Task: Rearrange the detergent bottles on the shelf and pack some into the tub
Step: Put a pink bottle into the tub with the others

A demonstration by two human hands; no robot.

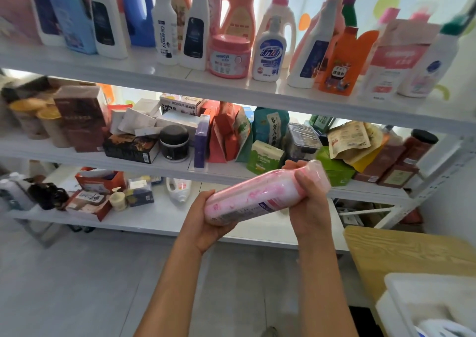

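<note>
Pink and white, the bottle (262,195) lies tilted in the air in front of the shelf (231,89), held at both ends. It looks smooth and shiny, with a dark label near its bottom end. The left hand (206,220) cups the bottom, its grip curled round it. The right hand (309,195) has its grip wrapped round the top end. A white plastic tub (412,293) sits on the wooden worktop (401,249) at the lower right. More bottles (268,50) stand on the top shelf.

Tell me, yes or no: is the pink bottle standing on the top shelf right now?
No. The pink bottle lies tilted in mid-air, gripped by the left hand and the right hand, well below the top shelf.
</note>
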